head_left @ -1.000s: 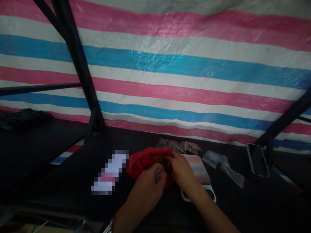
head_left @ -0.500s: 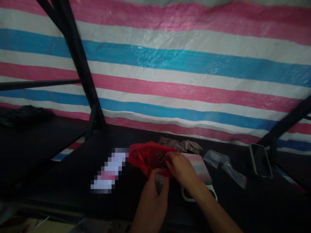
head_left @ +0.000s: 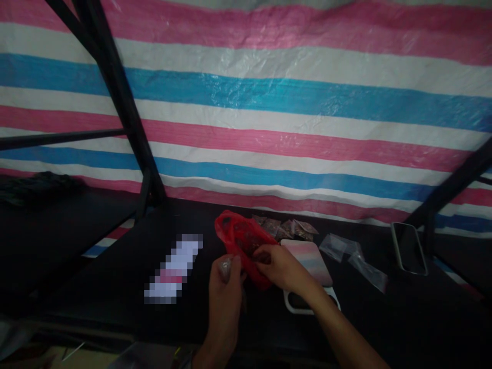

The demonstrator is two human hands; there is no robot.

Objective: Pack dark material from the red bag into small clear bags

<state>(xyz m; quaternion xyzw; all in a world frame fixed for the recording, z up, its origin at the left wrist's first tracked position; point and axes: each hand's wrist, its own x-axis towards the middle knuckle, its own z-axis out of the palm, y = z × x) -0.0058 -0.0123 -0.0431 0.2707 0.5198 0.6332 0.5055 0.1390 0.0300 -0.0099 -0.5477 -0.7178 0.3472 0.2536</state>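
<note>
Pinching a small clear bag beside the red one

Holding a small clear bag (head_left: 225, 267) up between thumb and fingertips, your left hand (head_left: 224, 300) stands just left of the red plastic bag (head_left: 242, 243); that grip is clenched on the little bag, which is lifted off the dark desk (head_left: 115, 287). What is inside it is too dim to make out.

Your right hand (head_left: 282, 266) reaches in from the right and its fingers are closed on the lower edge of the red plastic bag, grasping the film there. The red bag rises crumpled from the desk, its mouth toward the striped tarp (head_left: 269, 102), with small dark pieces showing through it. The two hands are near each other but not touching.

Under your right wrist lies a pastel case (head_left: 307, 259) resting on a white frame (head_left: 292, 307). Behind the red bag, against the tarp's lower edge, sits a row of small filled packets (head_left: 286, 228). To the right of the case lie several empty clear bags (head_left: 353, 256), spread apart on the desk. Further right a phone (head_left: 409, 248) leans near a black slanted bar (head_left: 449, 189).

On your left, a blurred white and pink patch (head_left: 172, 271) lies on the desk, well apart from the left hand. A black frame post (head_left: 123, 113) stands up at the desk's back left corner.
</note>
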